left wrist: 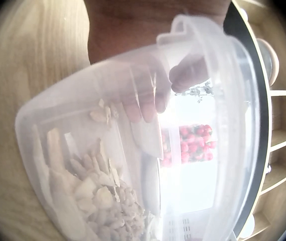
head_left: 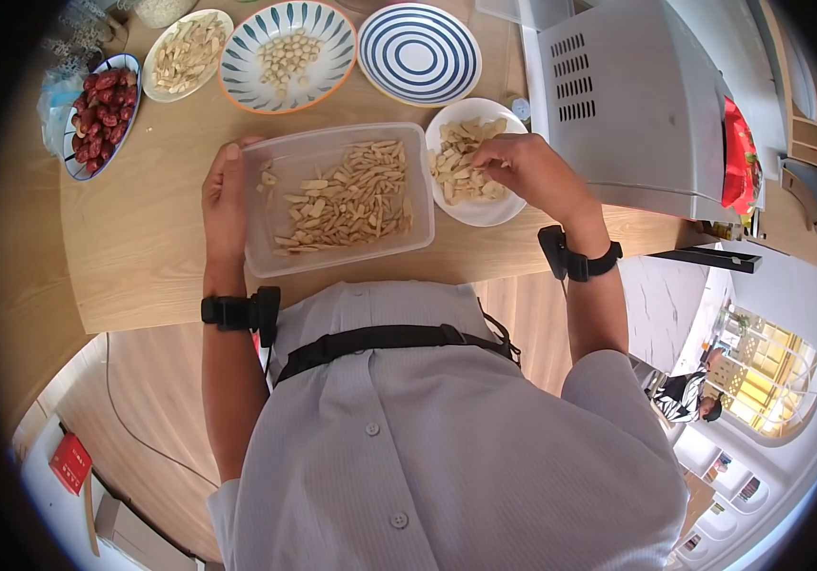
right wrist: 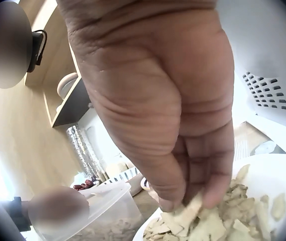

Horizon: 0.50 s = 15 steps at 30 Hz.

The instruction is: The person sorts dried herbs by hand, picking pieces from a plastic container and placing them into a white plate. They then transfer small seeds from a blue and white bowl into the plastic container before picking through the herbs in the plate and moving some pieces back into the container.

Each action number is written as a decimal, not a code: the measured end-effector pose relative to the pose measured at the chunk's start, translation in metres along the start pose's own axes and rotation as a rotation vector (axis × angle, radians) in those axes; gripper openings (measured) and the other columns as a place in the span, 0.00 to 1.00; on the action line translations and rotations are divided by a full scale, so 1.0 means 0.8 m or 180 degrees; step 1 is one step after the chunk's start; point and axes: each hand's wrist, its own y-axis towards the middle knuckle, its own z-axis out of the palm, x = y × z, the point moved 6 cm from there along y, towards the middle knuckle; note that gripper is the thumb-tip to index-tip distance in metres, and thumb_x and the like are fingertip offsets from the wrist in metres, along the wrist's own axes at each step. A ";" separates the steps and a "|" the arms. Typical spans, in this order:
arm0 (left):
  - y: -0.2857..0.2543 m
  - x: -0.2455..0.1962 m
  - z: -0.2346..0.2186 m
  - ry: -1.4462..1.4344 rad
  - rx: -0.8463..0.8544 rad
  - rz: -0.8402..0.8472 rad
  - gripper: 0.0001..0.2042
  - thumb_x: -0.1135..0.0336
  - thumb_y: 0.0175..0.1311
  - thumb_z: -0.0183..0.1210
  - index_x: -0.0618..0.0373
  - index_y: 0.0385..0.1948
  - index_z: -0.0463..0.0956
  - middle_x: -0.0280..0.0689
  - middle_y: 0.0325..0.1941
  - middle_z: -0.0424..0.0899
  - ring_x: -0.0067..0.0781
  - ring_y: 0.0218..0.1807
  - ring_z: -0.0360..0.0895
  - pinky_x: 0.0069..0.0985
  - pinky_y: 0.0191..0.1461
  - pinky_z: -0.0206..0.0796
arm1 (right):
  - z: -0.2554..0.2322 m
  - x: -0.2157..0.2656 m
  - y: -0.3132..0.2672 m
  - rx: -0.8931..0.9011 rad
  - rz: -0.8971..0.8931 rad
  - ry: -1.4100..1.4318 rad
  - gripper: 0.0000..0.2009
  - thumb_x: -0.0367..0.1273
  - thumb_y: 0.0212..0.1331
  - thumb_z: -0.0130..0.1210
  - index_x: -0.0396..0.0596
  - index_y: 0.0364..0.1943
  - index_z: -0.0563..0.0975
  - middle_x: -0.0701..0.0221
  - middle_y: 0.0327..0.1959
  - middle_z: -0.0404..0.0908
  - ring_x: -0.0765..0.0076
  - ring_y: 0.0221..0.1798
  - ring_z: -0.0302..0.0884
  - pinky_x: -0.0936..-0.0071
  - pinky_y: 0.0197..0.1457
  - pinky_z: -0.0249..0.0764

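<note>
A clear plastic food container (head_left: pixel 261 228) of pale, dried sliced pieces (head_left: pixel 347 195) stands near the table's front edge. My left hand (head_left: pixel 226 205) grips its left end, thumb at the rim; the fingers show blurred through the wall in the left wrist view. To the right is a white plate (head_left: pixel 487 215) heaped with broader dried slices (head_left: pixel 461 157). Over that plate my right hand (head_left: pixel 532 173) pinches a pale slice (right wrist: pixel 193 208) between thumb and fingers, close above the pile.
Along the back stand a bowl of red dates (head_left: pixel 104 119), an oval plate (head_left: pixel 210 84) of pale slices, a leaf-patterned plate (head_left: pixel 237 71) with round pale pieces and a blue-ringed plate (head_left: pixel 418 52). A grey vented appliance (head_left: pixel 637 105) stands at right. A person (head_left: pixel 685 395) is far right.
</note>
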 end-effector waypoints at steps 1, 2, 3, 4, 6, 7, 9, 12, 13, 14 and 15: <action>-0.001 -0.001 0.001 -0.0014 0.0007 0.0007 0.21 0.52 0.83 0.48 0.61 0.52 0.82 0.32 0.47 0.85 0.21 0.50 0.78 0.23 0.60 0.69 | -0.002 0.001 -0.001 -0.0060 -0.0021 -0.0178 0.09 0.21 0.57 0.64 0.41 0.42 0.85 0.58 0.39 0.88 0.51 0.40 0.86 0.64 0.46 0.81; -0.001 -0.002 0.002 -0.0034 0.0003 -0.0044 0.21 0.52 0.83 0.48 0.61 0.52 0.82 0.32 0.47 0.85 0.21 0.50 0.78 0.23 0.59 0.69 | -0.005 0.003 -0.003 -0.0119 -0.0048 -0.0356 0.09 0.22 0.57 0.65 0.41 0.42 0.85 0.57 0.39 0.88 0.48 0.41 0.86 0.61 0.46 0.81; -0.003 -0.004 0.003 -0.0054 -0.0003 -0.0095 0.20 0.52 0.83 0.48 0.61 0.52 0.82 0.32 0.47 0.85 0.21 0.50 0.78 0.23 0.59 0.69 | -0.008 0.007 -0.004 -0.0179 -0.0077 -0.0533 0.09 0.23 0.56 0.65 0.42 0.41 0.85 0.56 0.40 0.87 0.45 0.43 0.85 0.58 0.47 0.81; -0.004 -0.004 0.002 -0.0074 -0.0013 -0.0146 0.20 0.53 0.83 0.48 0.61 0.52 0.82 0.32 0.47 0.85 0.21 0.50 0.78 0.23 0.59 0.69 | -0.016 0.017 -0.003 -0.0233 -0.0003 -0.0647 0.09 0.24 0.57 0.64 0.42 0.42 0.85 0.55 0.39 0.87 0.45 0.43 0.85 0.57 0.47 0.81; -0.002 0.001 -0.003 -0.0007 0.0041 -0.0076 0.20 0.54 0.84 0.47 0.62 0.55 0.80 0.33 0.49 0.86 0.22 0.51 0.79 0.23 0.59 0.71 | -0.037 0.045 0.003 -0.0347 0.0148 -0.0875 0.09 0.25 0.58 0.63 0.42 0.42 0.85 0.54 0.39 0.86 0.44 0.43 0.85 0.56 0.47 0.80; -0.001 0.003 -0.003 0.0025 0.0089 -0.0039 0.20 0.55 0.84 0.46 0.62 0.57 0.79 0.34 0.51 0.86 0.22 0.52 0.80 0.23 0.59 0.72 | -0.035 0.059 0.011 -0.0378 -0.0040 -0.0833 0.09 0.25 0.58 0.62 0.41 0.43 0.84 0.55 0.40 0.87 0.46 0.44 0.85 0.57 0.47 0.81; 0.001 0.003 -0.002 0.0043 0.0080 -0.0022 0.20 0.55 0.84 0.46 0.62 0.57 0.79 0.34 0.51 0.86 0.22 0.52 0.80 0.23 0.59 0.72 | -0.015 0.094 0.038 -0.0468 -0.0393 -0.0753 0.10 0.25 0.58 0.60 0.40 0.43 0.84 0.58 0.42 0.87 0.50 0.44 0.86 0.60 0.46 0.81; 0.000 -0.001 0.000 0.0008 0.0084 -0.0052 0.20 0.55 0.84 0.46 0.62 0.57 0.79 0.33 0.51 0.86 0.22 0.52 0.80 0.23 0.59 0.71 | 0.063 0.142 0.067 -0.0472 -0.1758 -0.0232 0.11 0.28 0.57 0.59 0.39 0.43 0.82 0.57 0.42 0.84 0.51 0.46 0.84 0.61 0.47 0.82; -0.001 -0.003 0.001 -0.0019 0.0070 -0.0073 0.20 0.55 0.84 0.46 0.62 0.57 0.80 0.33 0.51 0.86 0.22 0.52 0.80 0.23 0.59 0.71 | 0.080 0.161 0.069 -0.0574 -0.2203 -0.0157 0.11 0.28 0.56 0.59 0.39 0.43 0.82 0.57 0.40 0.84 0.51 0.46 0.84 0.61 0.48 0.82; -0.002 -0.004 0.002 -0.0056 0.0046 -0.0055 0.20 0.55 0.84 0.47 0.61 0.55 0.80 0.33 0.49 0.86 0.21 0.51 0.79 0.23 0.58 0.71 | 0.101 0.176 0.084 -0.0270 -0.2040 -0.0436 0.12 0.27 0.55 0.59 0.40 0.43 0.82 0.58 0.40 0.83 0.52 0.47 0.83 0.61 0.48 0.82; -0.003 -0.006 0.004 -0.0094 0.0019 -0.0036 0.20 0.54 0.84 0.47 0.61 0.53 0.81 0.32 0.48 0.86 0.21 0.50 0.78 0.23 0.57 0.71 | 0.118 0.190 0.097 0.0034 -0.1875 -0.0714 0.12 0.27 0.54 0.59 0.40 0.43 0.82 0.59 0.40 0.83 0.53 0.47 0.83 0.61 0.49 0.82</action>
